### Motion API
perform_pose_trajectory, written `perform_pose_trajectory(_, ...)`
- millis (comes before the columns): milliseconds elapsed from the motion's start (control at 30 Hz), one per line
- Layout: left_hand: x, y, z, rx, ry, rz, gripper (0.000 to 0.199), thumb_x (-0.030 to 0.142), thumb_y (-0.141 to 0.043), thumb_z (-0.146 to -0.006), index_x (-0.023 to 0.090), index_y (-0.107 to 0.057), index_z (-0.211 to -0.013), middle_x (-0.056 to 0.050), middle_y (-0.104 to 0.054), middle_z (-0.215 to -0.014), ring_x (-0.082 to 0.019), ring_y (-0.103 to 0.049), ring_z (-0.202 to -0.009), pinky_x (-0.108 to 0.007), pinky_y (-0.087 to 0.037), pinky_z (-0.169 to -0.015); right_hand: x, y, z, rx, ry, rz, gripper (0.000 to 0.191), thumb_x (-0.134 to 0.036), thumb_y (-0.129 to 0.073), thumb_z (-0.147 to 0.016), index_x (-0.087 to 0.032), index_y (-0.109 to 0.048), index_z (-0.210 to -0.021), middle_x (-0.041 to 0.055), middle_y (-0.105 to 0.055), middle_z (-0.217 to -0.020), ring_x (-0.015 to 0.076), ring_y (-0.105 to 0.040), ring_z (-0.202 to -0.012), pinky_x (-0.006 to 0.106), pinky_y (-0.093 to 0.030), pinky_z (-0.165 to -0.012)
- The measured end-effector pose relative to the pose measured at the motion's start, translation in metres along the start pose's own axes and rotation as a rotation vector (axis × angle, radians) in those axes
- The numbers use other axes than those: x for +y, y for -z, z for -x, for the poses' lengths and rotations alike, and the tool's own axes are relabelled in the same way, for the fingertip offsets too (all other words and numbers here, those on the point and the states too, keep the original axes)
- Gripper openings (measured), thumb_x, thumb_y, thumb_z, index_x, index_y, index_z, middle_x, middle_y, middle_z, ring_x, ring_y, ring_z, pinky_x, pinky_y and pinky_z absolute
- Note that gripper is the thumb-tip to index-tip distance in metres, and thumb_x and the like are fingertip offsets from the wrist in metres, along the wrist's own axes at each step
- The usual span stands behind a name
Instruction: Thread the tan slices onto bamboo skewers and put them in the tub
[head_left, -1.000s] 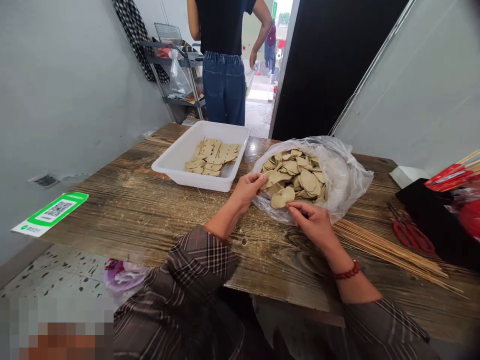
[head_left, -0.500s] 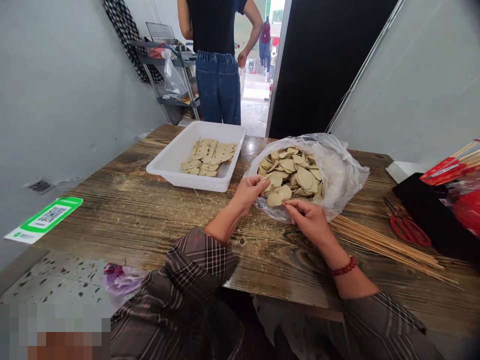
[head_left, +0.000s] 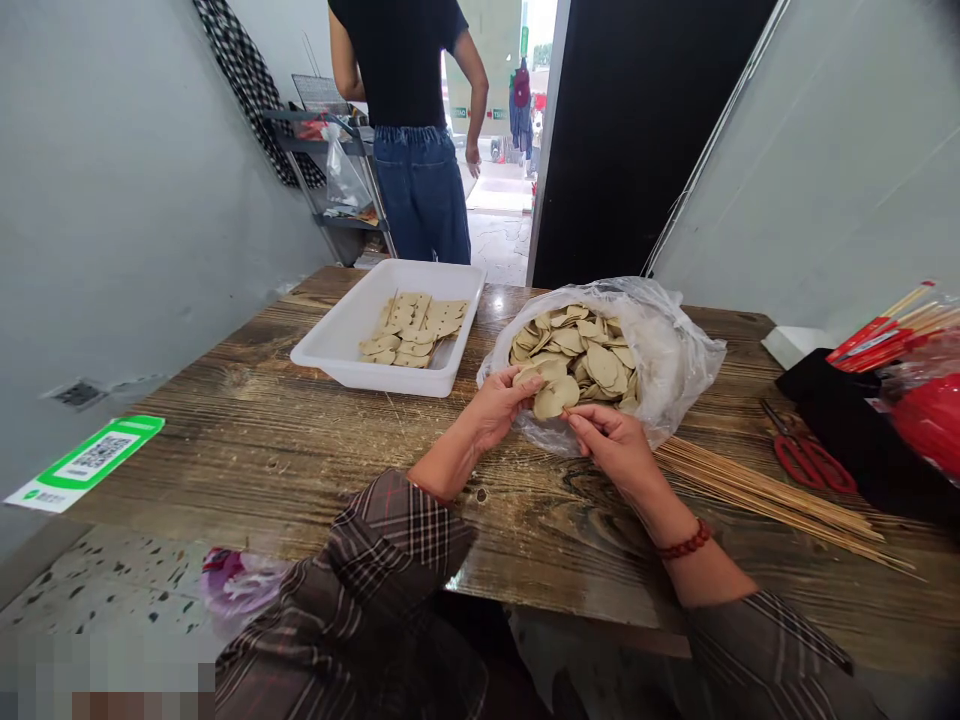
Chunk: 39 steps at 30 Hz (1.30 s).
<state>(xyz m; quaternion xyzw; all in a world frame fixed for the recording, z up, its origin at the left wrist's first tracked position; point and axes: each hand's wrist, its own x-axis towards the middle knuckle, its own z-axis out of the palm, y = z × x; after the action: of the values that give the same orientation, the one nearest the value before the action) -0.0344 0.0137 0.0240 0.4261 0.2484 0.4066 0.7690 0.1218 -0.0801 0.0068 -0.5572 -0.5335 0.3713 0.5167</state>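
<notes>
My left hand (head_left: 499, 405) is closed on some thin, round beige slices (head_left: 556, 397) at the front edge of an open plastic bag. My right hand (head_left: 606, 435) pinches what looks like the end of a bamboo skewer against the slices' lower edge; most of the skewer is hidden. Behind my hands, the clear plastic bag (head_left: 675, 345) holds a heap of loose beige slices (head_left: 600, 365). To the left, a white plastic tray (head_left: 330, 350) contains skewered slices (head_left: 416, 325) lying flat in overlapping rows.
Bare bamboo skewers (head_left: 780, 500) lie right of the bag. Red-handled scissors (head_left: 814, 465) rest beside a black box (head_left: 840, 430) with red-wrapped sticks. A green-and-white code card (head_left: 90, 462) is at the table's left edge. A person (head_left: 409, 130) stands beyond the table, near a shelf cart (head_left: 330, 150).
The view has tilted slightly, so the table things sit a little lower. Both hands keep their hold with little movement. The person beyond the table has lowered an arm.
</notes>
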Motion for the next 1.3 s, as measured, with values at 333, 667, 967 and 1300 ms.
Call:
perform_pose_trajectory(333,-0.003,-0.004,0.002,0.079,0.034,0.036,0.043,0.027,-0.089,-0.051,0.011,-0.070,-0.086,-0.002,-0.071,-0.075,-0.011,-0.063,-0.063,-0.022,-0.050,-0.061,0.006,-0.002,-0.001,-0.001,0.039,0.070,0.035,-0.047,-0.060,-0.084,-0.015,-0.073,-0.084,-0.0032,-0.053,-0.048,0.0094,-0.042,-0.044,0.022,-0.032,-0.044)
perform_pose_trajectory(667,0.008,0.003,0.001,0.119,-0.014,0.024,0.040,0.026,-0.085,-0.060,0.011,-0.069,-0.094,-0.006,-0.073,-0.085,-0.014,-0.067,-0.072,-0.025,-0.054,-0.068,0.002,-0.005,0.003,0.001,0.137,0.189,0.030,-0.040,-0.055,-0.087,-0.017,-0.074,-0.092,-0.0018,-0.057,-0.054,0.0122,-0.049,-0.048,0.024,-0.038,-0.049)
perform_pose_trajectory(967,0.007,0.003,0.000,0.128,-0.012,-0.006,0.040,0.031,-0.083,-0.063,0.010,-0.070,-0.096,-0.008,-0.074,-0.085,-0.014,-0.068,-0.067,-0.023,-0.054,-0.062,0.003,-0.005,0.003,0.016,0.151,0.247,0.032,-0.038,-0.053,-0.088,-0.016,-0.074,-0.095,-0.0002,-0.059,-0.055,0.0140,-0.051,-0.050,0.025,-0.038,-0.049)
perform_pose_trajectory(1300,0.000,-0.008,0.002,0.148,-0.002,0.007,0.045,0.032,-0.087,-0.054,0.010,-0.070,-0.090,-0.005,-0.073,-0.078,-0.013,-0.065,-0.065,-0.024,-0.053,-0.062,0.005,-0.005,0.002,0.041,0.158,0.254,0.032,-0.040,-0.052,-0.087,-0.016,-0.074,-0.090,0.0011,-0.061,-0.057,0.0153,-0.054,-0.055,0.025,-0.039,-0.052)
